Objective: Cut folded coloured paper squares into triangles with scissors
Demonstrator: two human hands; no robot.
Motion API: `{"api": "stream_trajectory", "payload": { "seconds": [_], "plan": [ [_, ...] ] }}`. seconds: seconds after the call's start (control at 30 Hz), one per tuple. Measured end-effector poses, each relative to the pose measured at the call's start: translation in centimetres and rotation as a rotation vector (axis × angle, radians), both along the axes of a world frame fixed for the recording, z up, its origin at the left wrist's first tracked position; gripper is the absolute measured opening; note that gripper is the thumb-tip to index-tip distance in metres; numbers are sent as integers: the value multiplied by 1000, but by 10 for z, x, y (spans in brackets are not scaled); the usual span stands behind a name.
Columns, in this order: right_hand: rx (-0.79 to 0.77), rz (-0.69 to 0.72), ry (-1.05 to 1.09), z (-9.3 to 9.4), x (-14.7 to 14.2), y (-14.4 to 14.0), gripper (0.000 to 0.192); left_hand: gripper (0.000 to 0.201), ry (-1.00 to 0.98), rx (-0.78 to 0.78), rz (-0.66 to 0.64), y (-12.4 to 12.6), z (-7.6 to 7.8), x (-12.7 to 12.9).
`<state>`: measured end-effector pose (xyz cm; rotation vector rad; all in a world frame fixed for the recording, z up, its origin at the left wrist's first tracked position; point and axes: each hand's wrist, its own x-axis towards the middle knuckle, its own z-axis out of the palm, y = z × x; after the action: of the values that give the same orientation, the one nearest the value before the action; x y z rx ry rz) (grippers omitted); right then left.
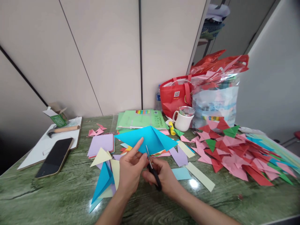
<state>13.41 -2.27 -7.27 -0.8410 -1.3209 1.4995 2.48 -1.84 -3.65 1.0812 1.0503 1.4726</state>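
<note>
My left hand (132, 167) pinches the lower edge of a folded blue sheet of paper (145, 137), with the index finger stretched along its face. The sheet is held up over the table and has a diagonal crease on its right half. In my right hand (161, 175) is a pair of scissors (153, 173) with black handles, fingers through the loops. Their blades point up and meet the sheet's lower edge near my left thumb. Another folded blue paper piece (103, 181) lies left of my left hand, with cream paper pieces (101, 156) beside it.
A large heap of pink and red paper scraps (225, 153) covers the right side. A white mug (184, 120), a yellow glue stick (172, 128) and green packs of paper (142, 118) stand or lie behind. Left are a phone (55, 157) and a hammer (63, 130).
</note>
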Motion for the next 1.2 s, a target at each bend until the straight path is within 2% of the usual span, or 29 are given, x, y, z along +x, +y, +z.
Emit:
{"api": "stream_trajectory", "payload": {
  "seconds": [0.47, 0.7, 0.9, 1.07, 1.2],
  "plan": [
    [-66, -18, -51, 2, 0, 0, 28, 51, 1, -4, -25, 0, -3, -2],
    [-68, -31, -78, -5, 0, 0, 30, 50, -101, 37, 79, 8, 7, -13],
    [-47, 4, -81, -1, 1, -1, 35, 46, -46, 20, 34, 7, 4, -16],
    [-63, 11, -43, 2, 3, 0, 49, 46, -20, 13, -15, 8, 1, -15],
    [-82, 5, -48, 3, 4, 0, 49, 47, -19, -12, -23, 8, 3, -15]
  ]
}}
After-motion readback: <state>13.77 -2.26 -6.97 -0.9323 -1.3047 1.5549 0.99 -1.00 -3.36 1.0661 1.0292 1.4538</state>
